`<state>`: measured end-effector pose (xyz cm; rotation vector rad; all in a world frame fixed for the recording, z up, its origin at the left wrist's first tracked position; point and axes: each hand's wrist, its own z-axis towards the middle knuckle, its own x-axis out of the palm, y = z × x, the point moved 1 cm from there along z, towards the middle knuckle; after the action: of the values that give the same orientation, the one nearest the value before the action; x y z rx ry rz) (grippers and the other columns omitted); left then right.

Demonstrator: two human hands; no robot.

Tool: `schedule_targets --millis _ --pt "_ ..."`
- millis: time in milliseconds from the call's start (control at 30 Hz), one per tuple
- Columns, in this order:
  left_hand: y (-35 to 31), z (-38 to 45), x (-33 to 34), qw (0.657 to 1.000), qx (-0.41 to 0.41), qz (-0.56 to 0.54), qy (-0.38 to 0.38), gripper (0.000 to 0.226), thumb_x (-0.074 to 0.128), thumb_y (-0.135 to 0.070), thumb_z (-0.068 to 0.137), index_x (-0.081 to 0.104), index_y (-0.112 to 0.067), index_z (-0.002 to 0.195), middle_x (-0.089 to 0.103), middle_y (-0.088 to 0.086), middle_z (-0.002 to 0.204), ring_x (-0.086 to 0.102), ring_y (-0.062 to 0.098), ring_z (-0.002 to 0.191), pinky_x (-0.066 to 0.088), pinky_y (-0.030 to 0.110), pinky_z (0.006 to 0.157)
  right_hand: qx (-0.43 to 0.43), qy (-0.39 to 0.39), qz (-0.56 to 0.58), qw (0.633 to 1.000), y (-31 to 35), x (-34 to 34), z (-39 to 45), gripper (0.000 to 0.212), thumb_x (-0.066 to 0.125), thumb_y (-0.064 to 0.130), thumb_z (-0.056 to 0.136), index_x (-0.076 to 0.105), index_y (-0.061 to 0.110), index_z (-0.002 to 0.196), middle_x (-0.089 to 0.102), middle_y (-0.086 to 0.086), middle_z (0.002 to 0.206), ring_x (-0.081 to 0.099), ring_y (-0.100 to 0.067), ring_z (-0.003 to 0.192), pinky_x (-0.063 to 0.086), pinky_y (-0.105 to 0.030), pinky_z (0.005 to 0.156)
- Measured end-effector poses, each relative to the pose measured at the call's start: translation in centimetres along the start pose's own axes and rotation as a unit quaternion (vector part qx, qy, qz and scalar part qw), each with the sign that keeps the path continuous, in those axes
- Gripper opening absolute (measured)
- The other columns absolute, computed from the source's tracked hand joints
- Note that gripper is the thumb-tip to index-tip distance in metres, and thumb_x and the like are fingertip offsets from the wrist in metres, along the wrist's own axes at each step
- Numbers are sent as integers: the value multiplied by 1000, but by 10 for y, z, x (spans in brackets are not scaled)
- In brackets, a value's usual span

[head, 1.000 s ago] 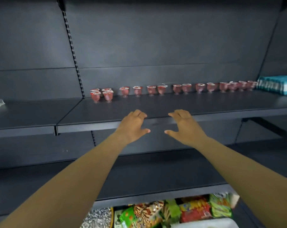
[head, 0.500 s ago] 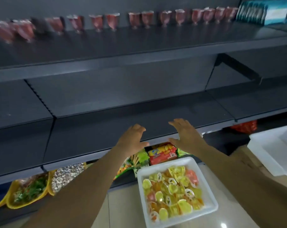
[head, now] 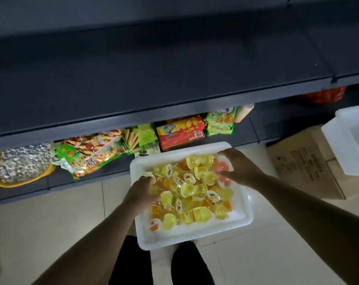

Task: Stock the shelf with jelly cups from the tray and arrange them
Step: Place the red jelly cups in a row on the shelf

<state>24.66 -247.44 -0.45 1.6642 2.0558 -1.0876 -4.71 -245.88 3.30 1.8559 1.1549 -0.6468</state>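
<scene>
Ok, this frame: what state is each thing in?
white tray: on floor, full of loose jelly cups
jelly cups: piled, tipped every way
left hand: in the cups, grip unclear
right hand: fingers spread over cups
grey shelf: bare
cardboard box: closed

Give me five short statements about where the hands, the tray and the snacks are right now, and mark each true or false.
1. Both hands are down in the white tray among the jelly cups. True.
2. The tray stands on the dark shelf. False: it sits on the tiled floor in front of the shelving.
3. The cups are mostly yellow and orange. True.
4. The left hand is at the tray's right side. False: it is at the left side; the right hand is at the right.
5. A red biscuit pack lies on the bottom shelf behind the tray. True.
</scene>
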Motion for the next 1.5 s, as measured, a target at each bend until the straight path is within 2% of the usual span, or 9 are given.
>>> schedule_targets --millis 167,400,567,733,1033,1167,1367,1500 --pt "32 46 50 999 -16 25 39 55 69 -29 83 46 -13 130 55 7 126 56 24 112 47 32 90 59 46 45 996 -59 59 43 69 73 24 82 38 15 141 46 -8 139 48 -24 123 38 -30 97" --pt "62 84 92 995 8 64 75 50 73 -23 79 50 -14 123 54 3 122 53 22 112 47 31 92 65 61 45 995 -103 103 88 66 75 20 79 44 12 137 47 -9 135 49 -26 119 40 -33 97" --pt "71 103 103 998 10 54 41 36 72 -35 79 59 -17 107 61 0 106 60 21 99 51 33 83 41 83 4 996 -114 115 106 62 77 20 77 49 9 132 49 -11 127 50 -25 113 44 -31 94" --pt "68 107 110 995 15 90 29 44 70 -32 82 57 -11 117 59 7 117 57 25 108 46 32 91 18 101 -70 992 -116 123 118 70 80 26 74 45 7 132 47 -14 127 46 -26 113 44 -35 95" --pt "74 109 116 994 37 100 0 45 76 -28 76 60 -6 111 63 11 108 60 27 100 50 34 84 -11 136 -156 978 -110 110 136 75 81 40 69 48 7 128 51 -11 114 47 -21 99 47 -31 89" --pt "74 111 116 994 36 99 1 41 77 -26 74 63 -4 104 64 13 104 60 28 95 50 34 78 -29 124 -173 977 -114 110 126 72 80 40 70 49 7 126 49 -8 112 42 -17 96 45 -30 88" --pt "74 111 117 996 20 87 -1 39 76 -26 75 62 -6 104 61 10 104 57 25 96 44 30 77 -20 61 -107 992 -121 130 94 78 77 32 75 39 8 139 39 -11 135 36 -24 124 38 -33 102" --pt "77 113 118 996 16 88 4 40 76 -26 75 62 -7 107 60 8 107 56 24 99 44 31 80 -35 11 -102 994 -124 138 81 69 73 31 80 43 5 136 41 -13 134 39 -26 121 35 -30 100"
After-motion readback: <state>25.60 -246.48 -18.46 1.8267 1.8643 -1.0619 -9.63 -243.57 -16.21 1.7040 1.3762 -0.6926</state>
